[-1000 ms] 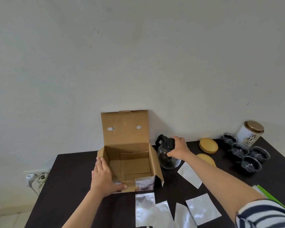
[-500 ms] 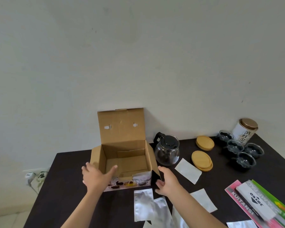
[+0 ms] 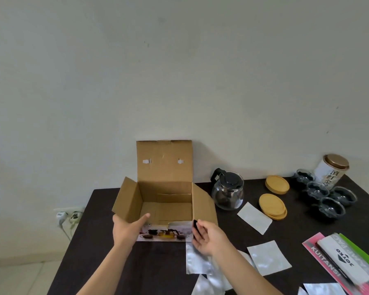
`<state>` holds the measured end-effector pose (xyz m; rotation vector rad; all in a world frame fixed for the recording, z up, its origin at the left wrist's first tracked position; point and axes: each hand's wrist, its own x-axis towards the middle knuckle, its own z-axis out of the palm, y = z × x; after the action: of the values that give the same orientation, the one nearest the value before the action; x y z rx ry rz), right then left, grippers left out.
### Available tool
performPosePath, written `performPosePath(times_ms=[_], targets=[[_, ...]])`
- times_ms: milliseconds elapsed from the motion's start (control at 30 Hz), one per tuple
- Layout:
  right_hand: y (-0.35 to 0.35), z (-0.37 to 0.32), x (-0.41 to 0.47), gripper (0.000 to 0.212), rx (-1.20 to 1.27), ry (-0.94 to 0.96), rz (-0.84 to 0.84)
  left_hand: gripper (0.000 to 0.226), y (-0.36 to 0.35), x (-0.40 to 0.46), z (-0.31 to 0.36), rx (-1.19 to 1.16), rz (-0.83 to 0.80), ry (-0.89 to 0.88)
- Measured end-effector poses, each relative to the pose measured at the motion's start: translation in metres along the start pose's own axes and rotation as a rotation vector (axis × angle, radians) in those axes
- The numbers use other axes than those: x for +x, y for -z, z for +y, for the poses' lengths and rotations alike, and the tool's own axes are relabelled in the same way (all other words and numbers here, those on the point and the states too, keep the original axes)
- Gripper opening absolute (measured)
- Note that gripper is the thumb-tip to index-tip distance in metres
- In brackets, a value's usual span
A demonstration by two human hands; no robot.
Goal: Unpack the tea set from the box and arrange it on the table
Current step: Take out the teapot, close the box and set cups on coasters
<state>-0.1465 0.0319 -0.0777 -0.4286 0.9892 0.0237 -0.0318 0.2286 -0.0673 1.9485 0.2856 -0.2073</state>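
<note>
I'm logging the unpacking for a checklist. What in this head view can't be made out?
- Box floor near its front: hidden by the front wall, so leftovers cannot be ruled out.
- Right hand fingertips at the box corner: grip unclear.
- Tea tin lettering: too small.
- Booklets and foil packets: cut off by right and bottom edges.

A plain brown cardboard box (image 3: 164, 194) with a printed white front sits on the near-black table (image 3: 90, 241), beside tan coasters (image 3: 272, 206), silvery packets (image 3: 268, 257) and a black-lidded clear teapot (image 3: 228, 193).
</note>
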Motion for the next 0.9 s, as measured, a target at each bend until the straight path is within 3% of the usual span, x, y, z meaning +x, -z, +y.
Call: performPosePath(times_ms=[200,333,467,633,900], targets=[[-0.010,0.018,-0.003,0.001,-0.033,0.062,0.046,0.093,0.017,-0.006,-0.010,0.111,-0.100,-0.131],[-0.012,0.023,-0.009,0.007,-0.180,0.220,0.150,0.090,0.021,-0.008,-0.016,0.154,-0.133,-0.214],[-0.015,0.023,-0.020,0.011,-0.429,0.613,0.243,0.100,0.020,-0.011,-0.021,0.256,-0.162,-0.307],[-0.009,0.020,-0.026,0.023,-0.851,0.978,0.164,0.109,0.007,-0.020,-0.020,0.411,-0.209,-0.399],[0.001,0.013,-0.015,0.035,-1.296,1.087,0.154,0.108,-0.022,-0.020,-0.015,0.580,-0.233,-0.414]])
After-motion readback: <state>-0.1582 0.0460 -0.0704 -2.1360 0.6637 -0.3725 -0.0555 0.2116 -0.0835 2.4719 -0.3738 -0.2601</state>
